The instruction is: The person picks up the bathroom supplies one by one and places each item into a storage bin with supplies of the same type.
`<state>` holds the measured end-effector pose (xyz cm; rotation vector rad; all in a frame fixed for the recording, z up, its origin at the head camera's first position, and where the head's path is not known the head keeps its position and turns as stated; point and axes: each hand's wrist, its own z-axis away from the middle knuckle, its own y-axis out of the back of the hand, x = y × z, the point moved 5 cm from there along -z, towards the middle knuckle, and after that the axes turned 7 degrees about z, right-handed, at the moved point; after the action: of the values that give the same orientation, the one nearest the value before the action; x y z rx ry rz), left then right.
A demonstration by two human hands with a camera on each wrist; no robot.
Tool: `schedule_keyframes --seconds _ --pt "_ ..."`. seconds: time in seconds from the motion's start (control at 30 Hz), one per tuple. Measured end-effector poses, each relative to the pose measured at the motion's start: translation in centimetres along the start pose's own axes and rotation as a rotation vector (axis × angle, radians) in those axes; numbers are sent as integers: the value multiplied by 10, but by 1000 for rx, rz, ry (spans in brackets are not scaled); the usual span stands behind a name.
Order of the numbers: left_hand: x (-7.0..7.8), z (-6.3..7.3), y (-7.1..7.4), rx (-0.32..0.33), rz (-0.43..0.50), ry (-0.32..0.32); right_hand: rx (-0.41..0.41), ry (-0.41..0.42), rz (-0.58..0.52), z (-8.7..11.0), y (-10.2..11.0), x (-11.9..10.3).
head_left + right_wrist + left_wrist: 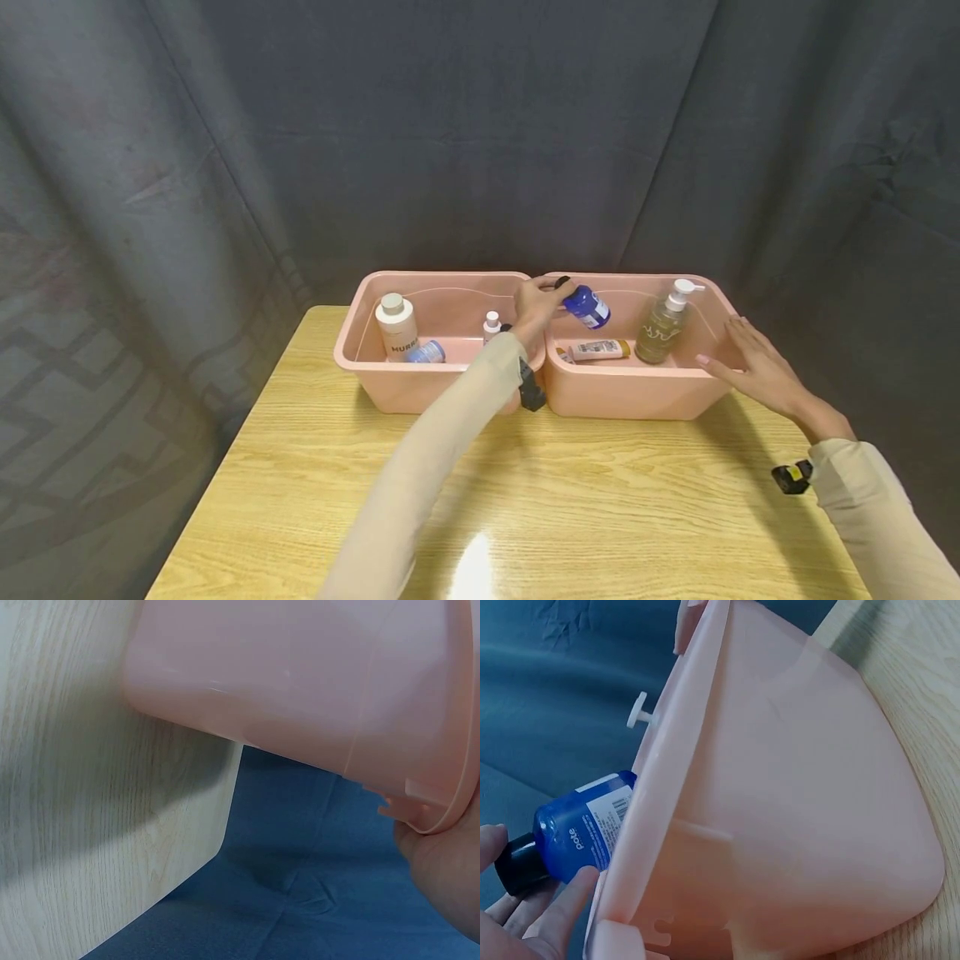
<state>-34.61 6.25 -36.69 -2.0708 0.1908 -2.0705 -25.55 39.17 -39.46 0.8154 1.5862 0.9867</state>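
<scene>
My left hand (pixel 534 304) grips a blue bottle (pixel 587 307) by its black cap (pixel 521 864), the bottle tilted with its base down to the right. It hangs over the left part of the right-hand pink bin (pixel 622 383). White labels with a barcode show on the bottle in the left wrist view. Below it in that bin lies a white tube with a golden-brown cap (pixel 598 350), and a pump bottle (pixel 662 329) of greenish liquid leans nearby. My right hand (pixel 765 371) rests on the same bin's right rim, its fingers extended.
A second pink bin (pixel 427 383) stands directly left, holding a large white bottle (pixel 397 329), a light blue container (pixel 426 352) and a small white-capped bottle (pixel 492 325). Both bins sit on a wooden table (pixel 600 500), with a dark curtain (pixel 465 150) behind.
</scene>
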Motion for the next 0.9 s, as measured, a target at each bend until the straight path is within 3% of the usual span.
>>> schedule_keyframes --seconds 0.33,0.5,0.9 --pt "-8 -6 5 100 19 60 16 19 3 0 1 -1" --pt "-9 -9 5 122 6 47 14 14 13 0 1 -2" --pt "-5 -5 1 254 -128 55 22 24 21 0 1 0"
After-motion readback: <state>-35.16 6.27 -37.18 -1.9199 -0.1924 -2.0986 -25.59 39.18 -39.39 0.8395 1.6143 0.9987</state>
